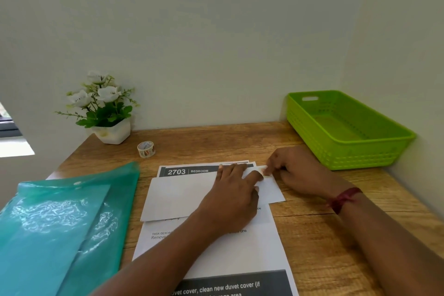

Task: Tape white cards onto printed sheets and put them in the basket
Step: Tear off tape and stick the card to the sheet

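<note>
A teal plastic folder (60, 223) lies at the near left of the wooden table (312, 235), hanging over its left edge. Far behind it, by the wall, stands a white pot of white flowers (103, 108), and just right of the pot a roll of patterned tape (145, 149) sits on its side.

In the middle lies the printed sheet (211, 252), its header reading "2703 BEDROOM"; the edges of more sheets show under its far end. The white card (177, 197) lies across the sheet's far part, slightly tilted, with its right end reaching past the sheet's edge onto the table.

The left hand (233, 197) rests flat on the card, fingers straight, the forefinger pressing near the card's far right corner. A short tape strip (259, 168) lies at that corner. The right hand (295, 170), with a red thread (343, 199) round its wrist, has its fingers curled and appears to pinch the strip's right end.

At the far right, in the corner, the green basket (346, 151) stands apart from both hands.
</note>
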A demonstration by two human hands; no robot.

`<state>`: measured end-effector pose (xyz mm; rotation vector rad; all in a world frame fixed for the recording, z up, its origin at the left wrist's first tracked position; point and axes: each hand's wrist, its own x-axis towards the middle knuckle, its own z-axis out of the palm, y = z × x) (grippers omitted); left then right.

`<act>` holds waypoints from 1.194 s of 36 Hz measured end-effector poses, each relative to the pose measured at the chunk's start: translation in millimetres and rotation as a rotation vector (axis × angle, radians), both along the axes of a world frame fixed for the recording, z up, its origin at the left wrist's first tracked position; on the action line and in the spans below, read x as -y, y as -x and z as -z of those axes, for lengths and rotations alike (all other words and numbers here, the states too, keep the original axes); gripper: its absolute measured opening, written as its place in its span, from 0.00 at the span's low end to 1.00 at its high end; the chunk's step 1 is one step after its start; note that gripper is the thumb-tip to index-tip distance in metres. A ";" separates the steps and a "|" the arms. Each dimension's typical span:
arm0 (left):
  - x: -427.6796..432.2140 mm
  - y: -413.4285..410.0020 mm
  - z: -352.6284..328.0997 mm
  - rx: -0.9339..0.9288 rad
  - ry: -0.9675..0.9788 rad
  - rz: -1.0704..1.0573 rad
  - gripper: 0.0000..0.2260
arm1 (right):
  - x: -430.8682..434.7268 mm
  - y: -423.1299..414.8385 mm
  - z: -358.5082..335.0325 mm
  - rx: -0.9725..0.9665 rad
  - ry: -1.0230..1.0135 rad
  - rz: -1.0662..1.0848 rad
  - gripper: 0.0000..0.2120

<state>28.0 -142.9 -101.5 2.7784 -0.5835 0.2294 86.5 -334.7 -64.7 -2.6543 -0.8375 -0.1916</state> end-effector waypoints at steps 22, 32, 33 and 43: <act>-21.7 0.4 -83.1 0.055 -0.058 -0.128 0.16 | -60.2 65.8 -26.7 0.247 -0.640 0.054 0.14; -102.0 36.6 -65.1 -0.229 -0.146 -0.188 0.24 | -100.3 112.0 -22.6 0.049 -0.016 0.082 0.20; -106.1 39.8 -58.7 -0.235 -0.158 -0.221 0.24 | -103.1 113.9 -18.5 0.057 0.027 0.075 0.21; -123.2 34.6 -34.2 -0.179 -0.339 -0.312 0.26 | -109.0 115.7 11.8 0.090 0.157 0.046 0.26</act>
